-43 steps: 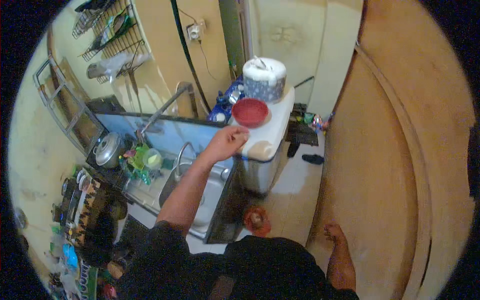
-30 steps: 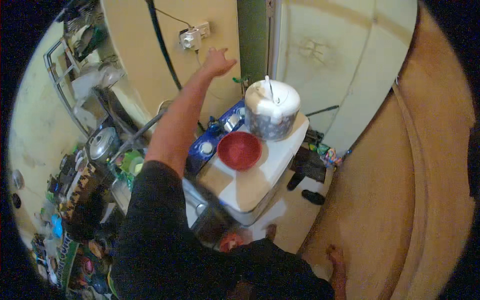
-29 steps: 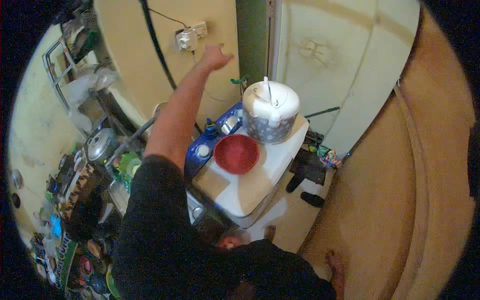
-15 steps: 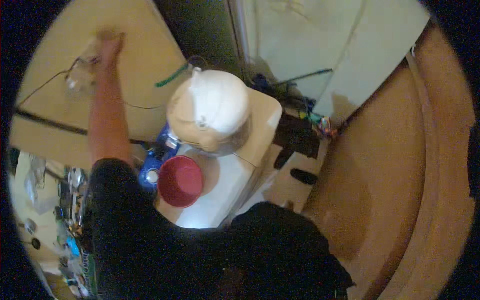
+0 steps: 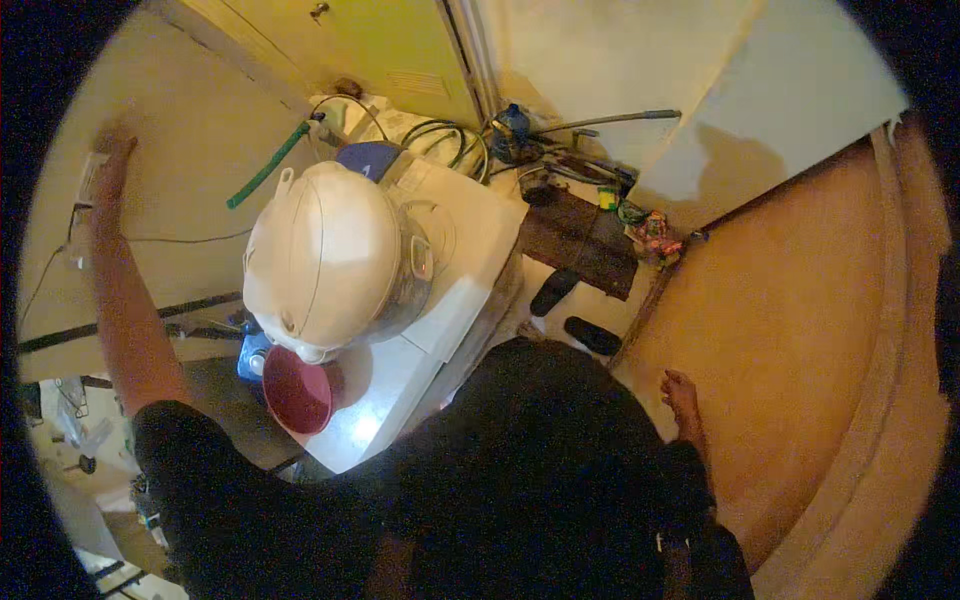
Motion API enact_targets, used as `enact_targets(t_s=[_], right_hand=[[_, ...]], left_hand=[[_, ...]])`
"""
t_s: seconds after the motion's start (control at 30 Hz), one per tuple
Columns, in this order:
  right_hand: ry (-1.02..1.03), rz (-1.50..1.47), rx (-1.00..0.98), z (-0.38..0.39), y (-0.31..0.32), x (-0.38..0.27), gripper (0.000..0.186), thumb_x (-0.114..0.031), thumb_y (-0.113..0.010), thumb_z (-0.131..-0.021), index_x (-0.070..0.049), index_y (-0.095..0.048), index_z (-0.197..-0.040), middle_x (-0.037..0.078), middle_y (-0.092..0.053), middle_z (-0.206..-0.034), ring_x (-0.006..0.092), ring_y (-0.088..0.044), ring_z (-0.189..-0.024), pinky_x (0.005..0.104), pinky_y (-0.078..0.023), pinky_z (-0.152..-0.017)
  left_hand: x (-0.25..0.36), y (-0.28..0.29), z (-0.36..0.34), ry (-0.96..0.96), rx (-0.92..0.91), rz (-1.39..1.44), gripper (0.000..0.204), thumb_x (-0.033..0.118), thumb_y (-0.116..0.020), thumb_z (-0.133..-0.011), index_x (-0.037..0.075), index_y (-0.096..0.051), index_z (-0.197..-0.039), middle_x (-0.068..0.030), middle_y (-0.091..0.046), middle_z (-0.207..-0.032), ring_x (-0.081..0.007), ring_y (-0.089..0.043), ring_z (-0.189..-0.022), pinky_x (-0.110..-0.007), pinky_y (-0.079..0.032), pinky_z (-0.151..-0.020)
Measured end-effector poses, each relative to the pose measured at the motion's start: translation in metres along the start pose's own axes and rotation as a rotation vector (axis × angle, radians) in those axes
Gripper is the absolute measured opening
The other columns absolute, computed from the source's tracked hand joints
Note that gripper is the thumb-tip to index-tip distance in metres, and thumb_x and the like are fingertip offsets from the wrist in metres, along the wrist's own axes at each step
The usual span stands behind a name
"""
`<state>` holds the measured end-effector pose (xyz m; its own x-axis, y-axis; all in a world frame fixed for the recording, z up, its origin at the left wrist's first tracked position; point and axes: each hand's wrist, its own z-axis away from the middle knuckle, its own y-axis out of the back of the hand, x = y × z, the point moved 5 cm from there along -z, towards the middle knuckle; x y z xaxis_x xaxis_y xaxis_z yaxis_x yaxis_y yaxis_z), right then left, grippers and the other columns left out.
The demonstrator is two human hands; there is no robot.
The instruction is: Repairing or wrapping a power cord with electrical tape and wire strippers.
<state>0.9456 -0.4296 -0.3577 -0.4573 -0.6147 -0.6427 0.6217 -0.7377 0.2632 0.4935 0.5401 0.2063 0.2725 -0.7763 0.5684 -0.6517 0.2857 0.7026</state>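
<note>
Dim warm light, strong fisheye warping

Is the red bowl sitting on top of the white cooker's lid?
No, the red bowl rests on the white appliance top beside the white cooker, whose domed lid is bare.

a pale yellow wall [image 5: 210, 140] stood at the far left, a white door [image 5: 700, 90] at the far right. an orange-brown floor [image 5: 800, 330] spread to the right under warm, dim light, with a dark mat [image 5: 585, 240] near the door.
</note>
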Motion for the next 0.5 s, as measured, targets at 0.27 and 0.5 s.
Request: enact_targets(t_s=[0.27, 0.5], right_hand=[[0.091, 0.596, -0.307, -0.147, 0.061, 0.1, 0.03, -0.036, -0.049, -0.08, -0.008, -0.06, -0.079, 0.006, -0.057, -0.061, 0.0188, -0.054, -0.052, 0.0332, -0.044, -0.047], [-0.478, 0.123, -0.452, -0.222, 0.077, 0.022, 0.027, -0.034, -0.048, -0.08, -0.01, -0.06, -0.076, 0.005, -0.056, -0.058, 0.0196, -0.054, -0.05, 0.0335, -0.044, -0.045]], left_hand=[[0.128, -0.043, 0.087, 0.507, -0.068, -0.28, 0.057, 0.037, -0.044, -0.087, 0.008, -0.03, -0.135, -0.004, -0.029, -0.14, -0.0207, -0.023, -0.13, -0.035, -0.014, -0.106], [0.313, -0.188, 0.054, 0.479, -0.03, -0.41, 0.063, 0.042, -0.047, -0.085, 0.001, -0.034, -0.131, -0.0099, -0.033, -0.137, -0.0229, -0.032, -0.126, -0.035, -0.022, -0.103]])
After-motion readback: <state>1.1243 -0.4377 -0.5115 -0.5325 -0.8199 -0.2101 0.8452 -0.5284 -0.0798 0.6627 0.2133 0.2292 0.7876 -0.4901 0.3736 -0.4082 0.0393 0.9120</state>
